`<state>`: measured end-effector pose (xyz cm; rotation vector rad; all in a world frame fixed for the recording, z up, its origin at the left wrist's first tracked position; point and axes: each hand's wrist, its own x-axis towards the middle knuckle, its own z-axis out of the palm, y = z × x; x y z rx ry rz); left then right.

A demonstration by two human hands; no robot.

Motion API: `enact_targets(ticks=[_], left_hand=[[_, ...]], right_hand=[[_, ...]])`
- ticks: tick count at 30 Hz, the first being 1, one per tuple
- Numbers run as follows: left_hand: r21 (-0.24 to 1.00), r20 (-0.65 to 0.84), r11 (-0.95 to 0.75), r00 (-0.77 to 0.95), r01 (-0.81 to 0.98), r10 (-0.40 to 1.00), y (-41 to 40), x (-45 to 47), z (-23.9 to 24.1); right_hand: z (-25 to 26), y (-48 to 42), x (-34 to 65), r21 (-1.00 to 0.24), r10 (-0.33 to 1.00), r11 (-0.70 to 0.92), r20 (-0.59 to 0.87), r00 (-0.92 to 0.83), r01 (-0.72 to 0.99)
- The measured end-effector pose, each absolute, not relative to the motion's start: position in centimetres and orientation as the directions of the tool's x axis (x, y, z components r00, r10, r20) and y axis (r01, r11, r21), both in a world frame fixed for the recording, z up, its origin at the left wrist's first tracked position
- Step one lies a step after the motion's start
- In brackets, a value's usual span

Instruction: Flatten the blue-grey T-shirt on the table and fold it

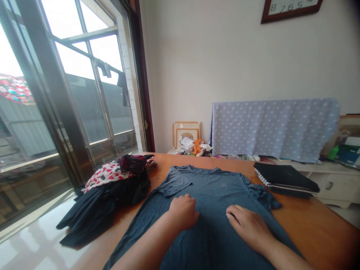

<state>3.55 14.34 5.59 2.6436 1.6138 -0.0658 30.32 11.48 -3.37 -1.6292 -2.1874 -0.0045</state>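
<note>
A dark blue short-sleeved T-shirt (212, 225) lies spread on the table, its neckline at the far end. Its left sleeve (176, 182) is folded inward, showing a lighter side, while the right sleeve (261, 193) lies crumpled outward. Over the left of the chest is my left hand (184, 210), its fingers curled into a loose fist with the tips hidden. My right hand (247, 227) is over the right half of the shirt, fingers bent and held together, with no cloth visible in them. Whether either hand touches the fabric is unclear.
On the table's (298, 217) left is a heap of dark clothes (104, 204) topped by a red-and-white patterned garment (109, 173). Folded dark clothes (287, 178) are stacked at right. Behind stands a polka-dot cloth (272, 129) over something; a large window (84, 75) is at left.
</note>
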Motion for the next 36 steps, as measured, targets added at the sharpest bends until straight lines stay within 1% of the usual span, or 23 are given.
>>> enact_targets(ticks=[4, 9, 13, 17, 21, 24, 27, 32, 36], left_hand=[[0.028, -0.036, -0.439, 0.44, 0.898, 0.897, 11.8, 3.1, 4.9], [0.034, 0.087, -0.423, 0.419, 0.905, 0.904, 11.2, 2.6, 3.1], [0.057, 0.141, -0.46, 0.449, 0.886, 0.882, 11.6, 1.9, 2.1], [0.093, 0.151, -0.492, 0.476, 0.866, 0.866, 11.7, 1.4, 1.8], [0.103, 0.158, -0.497, 0.479, 0.862, 0.863, 11.9, 1.2, 1.5], [0.11, 0.164, -0.506, 0.487, 0.855, 0.858, 12.2, 1.1, 1.3], [0.114, 0.168, -0.511, 0.49, 0.852, 0.855, 12.4, 1.1, 1.1], [0.113, 0.15, -0.495, 0.478, 0.862, 0.866, 12.6, 1.3, 1.1], [0.108, 0.13, -0.476, 0.462, 0.873, 0.877, 12.4, 1.3, 1.2]], right_hand=[[-2.8, 11.1, 30.1, -0.216, 0.922, 0.294, 0.319, -0.217, 0.931], [-2.0, 10.8, 29.9, -0.215, 0.93, 0.266, 0.314, -0.191, 0.94], [-1.6, 11.1, 30.4, -0.313, 0.933, 0.3, 0.292, -0.21, 0.901], [-0.9, 11.2, 31.2, -0.4, 0.923, 0.361, 0.284, -0.26, 0.842], [-0.8, 10.9, 32.4, -0.466, 0.93, 0.353, 0.27, -0.249, 0.812], [-1.3, 11.1, 33.8, -0.547, 0.958, 0.26, 0.252, -0.139, 0.796], [-1.9, 11.9, 36.0, -0.585, 0.969, 0.115, 0.243, 0.039, 0.803], [-1.7, 13.6, 40.8, -0.501, 0.891, -0.142, 0.312, 0.331, 0.854], [-1.1, 15.1, 42.7, -0.385, 0.849, -0.299, 0.31, 0.428, 0.873]])
